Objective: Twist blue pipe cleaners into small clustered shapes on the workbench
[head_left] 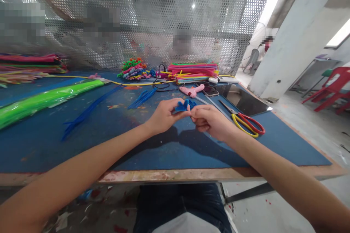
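Above the middle of the blue table, my left hand [166, 116] pinches a small blue bent pipe cleaner piece [181, 106]. Touching it from the other side, my right hand [209, 120] has its fingers curled and pressed around the same blue piece, part of which is hidden by the fingers. Just beyond my hands lies a pink hot glue gun [191, 90]. Scissors [247, 123] with one red and one yellow handle rest beside my right hand. To the left lie loose blue pipe cleaners [90, 111] and a short blue bundle [142, 97].
A bright green wrapped bundle [51, 96] lies at left. Further back are stacks of coloured pipe cleaners [194, 71], a pile of curled pieces [136, 69], a yellow cable [147, 84] and a phone [210, 91]. A dark glossy panel [243, 98] sits at right. Perforated metal [153, 18] borders the table's back.
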Demonstrator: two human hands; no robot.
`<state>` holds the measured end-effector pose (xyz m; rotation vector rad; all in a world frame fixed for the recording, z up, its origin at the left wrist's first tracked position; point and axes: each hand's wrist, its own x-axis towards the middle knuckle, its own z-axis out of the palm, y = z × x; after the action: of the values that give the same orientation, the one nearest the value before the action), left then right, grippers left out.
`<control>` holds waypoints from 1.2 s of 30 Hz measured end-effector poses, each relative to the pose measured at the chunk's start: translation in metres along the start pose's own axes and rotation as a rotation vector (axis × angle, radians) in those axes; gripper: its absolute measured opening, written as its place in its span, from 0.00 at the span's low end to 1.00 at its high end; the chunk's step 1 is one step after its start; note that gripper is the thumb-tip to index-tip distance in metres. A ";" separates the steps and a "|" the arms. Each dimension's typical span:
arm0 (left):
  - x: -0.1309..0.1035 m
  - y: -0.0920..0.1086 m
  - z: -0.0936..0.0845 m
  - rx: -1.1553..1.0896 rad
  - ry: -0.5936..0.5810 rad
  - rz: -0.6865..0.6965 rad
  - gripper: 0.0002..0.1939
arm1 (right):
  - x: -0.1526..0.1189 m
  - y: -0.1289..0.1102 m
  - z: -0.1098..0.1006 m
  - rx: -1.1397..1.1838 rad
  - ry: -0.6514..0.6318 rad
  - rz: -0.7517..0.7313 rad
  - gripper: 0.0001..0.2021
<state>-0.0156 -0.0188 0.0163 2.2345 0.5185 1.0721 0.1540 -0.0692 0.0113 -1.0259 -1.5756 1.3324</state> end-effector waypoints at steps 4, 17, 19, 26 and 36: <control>0.000 0.005 -0.009 0.096 -0.127 0.223 0.05 | 0.005 0.006 -0.008 0.474 -0.374 0.318 0.08; 0.007 -0.008 0.000 -0.541 -0.041 -0.539 0.17 | 0.008 0.017 -0.017 -0.868 0.192 -0.499 0.09; 0.007 -0.006 -0.005 -0.832 -0.088 -0.717 0.21 | 0.009 0.019 -0.019 -1.091 0.347 -0.679 0.09; 0.009 -0.006 -0.010 -1.113 -0.244 -1.094 0.16 | 0.004 0.011 -0.024 -1.552 0.482 -1.126 0.07; 0.006 -0.003 -0.002 -0.055 -0.162 -0.299 0.06 | 0.003 0.012 -0.012 -1.217 0.356 -0.744 0.12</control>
<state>-0.0133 -0.0119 0.0186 2.0912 0.7165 0.7373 0.1651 -0.0612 0.0014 -1.0358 -2.1397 -0.4106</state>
